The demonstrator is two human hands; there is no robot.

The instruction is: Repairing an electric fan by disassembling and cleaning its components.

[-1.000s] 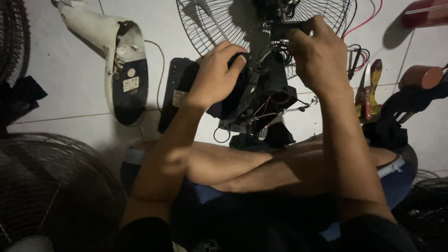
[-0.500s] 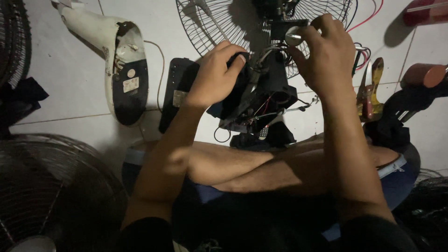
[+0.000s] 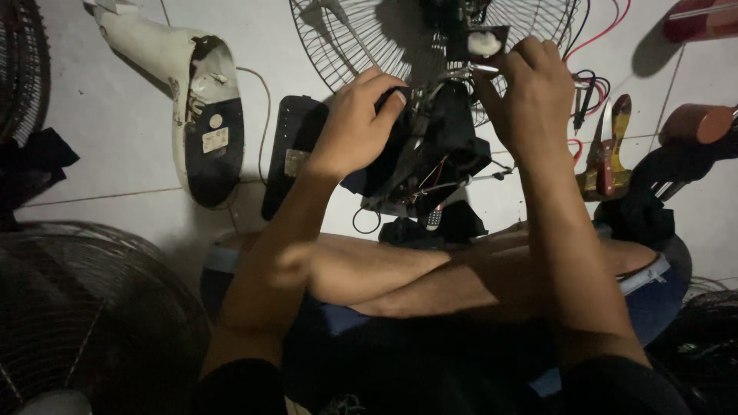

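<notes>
A person sits cross-legged on the tiled floor (image 3: pixel 115 138), and the biggest things around them are three wire fan guards: one lying flat ahead (image 3: pixel 361 46), one at the lower left (image 3: pixel 84 315), and a slice of another at the top left edge (image 3: pixel 23 69). Next down in size, one white fan housing (image 3: pixel 196 115) with a dark underside lies to the left, and one black panel (image 3: pixel 288 154) rests beside it.

Between the knees and the far guard stands the dark fan motor assembly (image 3: pixel 438 154), its long axis running away from the person, wires spilling from its lower end. Both hands are on it. The left hand (image 3: pixel 357 127) wraps its near-left flank, fingers curled over the top and closed on the body. The right hand (image 3: pixel 530 88) sits farther up, fingers pinched together at the far end near a small pale part (image 3: pixel 484 42); what it pinches I cannot tell.

To the right lies one pair of yellow-and-red-handled pliers (image 3: pixel 607 146), plus loose red and dark wires (image 3: pixel 584 84).
</notes>
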